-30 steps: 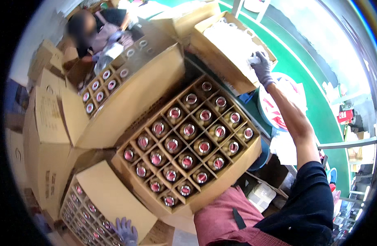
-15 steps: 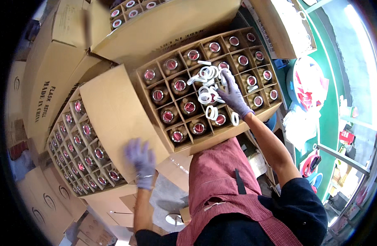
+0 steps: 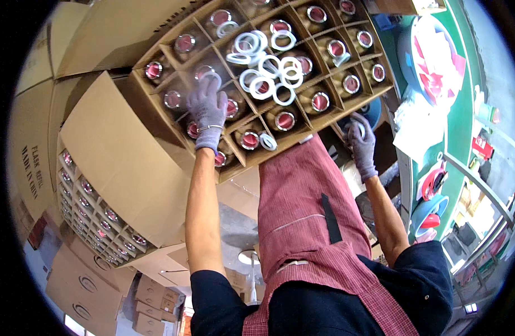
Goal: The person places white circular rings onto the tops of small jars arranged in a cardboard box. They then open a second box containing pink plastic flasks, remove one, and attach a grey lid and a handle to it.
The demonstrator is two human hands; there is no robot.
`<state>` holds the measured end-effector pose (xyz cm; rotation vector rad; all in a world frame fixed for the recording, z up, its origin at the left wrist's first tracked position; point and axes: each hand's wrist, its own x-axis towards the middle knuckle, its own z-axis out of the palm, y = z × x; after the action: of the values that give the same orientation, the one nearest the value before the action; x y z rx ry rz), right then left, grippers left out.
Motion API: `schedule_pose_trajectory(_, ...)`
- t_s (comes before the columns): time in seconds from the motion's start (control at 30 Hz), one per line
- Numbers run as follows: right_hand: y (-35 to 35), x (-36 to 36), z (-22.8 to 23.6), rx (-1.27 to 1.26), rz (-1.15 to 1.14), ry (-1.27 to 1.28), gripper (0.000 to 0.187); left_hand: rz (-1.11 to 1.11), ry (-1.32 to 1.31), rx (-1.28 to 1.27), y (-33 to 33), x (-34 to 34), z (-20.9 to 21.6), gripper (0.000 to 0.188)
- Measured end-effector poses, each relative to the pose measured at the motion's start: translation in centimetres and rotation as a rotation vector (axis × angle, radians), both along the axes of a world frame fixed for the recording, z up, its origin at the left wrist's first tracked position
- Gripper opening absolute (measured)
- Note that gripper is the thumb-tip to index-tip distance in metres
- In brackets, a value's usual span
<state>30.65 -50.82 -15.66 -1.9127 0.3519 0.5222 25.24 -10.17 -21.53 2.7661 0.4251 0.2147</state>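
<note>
A cardboard carton with dividers holds glass flask refills, one to a cell, with red showing in their metallic-looking necks. White rings lie loosely over the middle cells, and a few more lie near the carton's edges. My left hand, in a grey-purple glove, reaches over the left cells with fingers stretched out. At its fingertips is a blurred white ring on a flask neck. Beyond the carton's near right edge, my gloved right hand is closed on a white ring, beside a blue round basin.
A carton flap stands to the left, above another divided carton of flasks. Closed cartons are stacked at lower left. On the right, a green table bears a blue tub with red and pink pieces.
My left hand has moved from beside the flap onto the carton's left cells. My right hand has left the ring pile and dropped past the near edge. The rings lie more spread out.
</note>
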Motion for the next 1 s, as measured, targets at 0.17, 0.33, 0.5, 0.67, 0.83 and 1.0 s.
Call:
schedule_pose_trajectory(0.17,-3.5,-4.7,-5.1,0.115,-0.059,0.279,0.027,0.017,-0.051,0.095,-0.6,0.2,-1.1,0.033)
schedule_pose_trajectory(0.33,0.4,-3.4,-11.7,-0.535,0.749,0.089,0.039,0.141,-0.143,-0.108,-0.7,-0.1,0.4,0.028)
schedule_pose_trajectory(0.5,2.4,-5.7,-21.9,-0.778,0.734,0.27,0.033,0.172,-0.178,-0.259,-5.6,-4.9,3.7,0.027)
schedule_pose_trajectory(0.67,1.3,-6.8,-22.9,-0.725,0.631,-0.168,0.017,0.375,-0.052,-0.371,-9.3,-14.5,2.8,0.028)
schedule_pose_trajectory(0.83,1.8,-4.5,-16.6,-0.689,0.934,-0.126,0.02,0.387,0.008,-0.119,-9.5,-19.2,0.7,0.03)
schedule_pose_trajectory(1.0,2.0,-5.6,-16.5,-0.724,1.06,-0.045,0.027,0.402,0.11,-0.093,-10.5,-19.3,0.9,0.029)
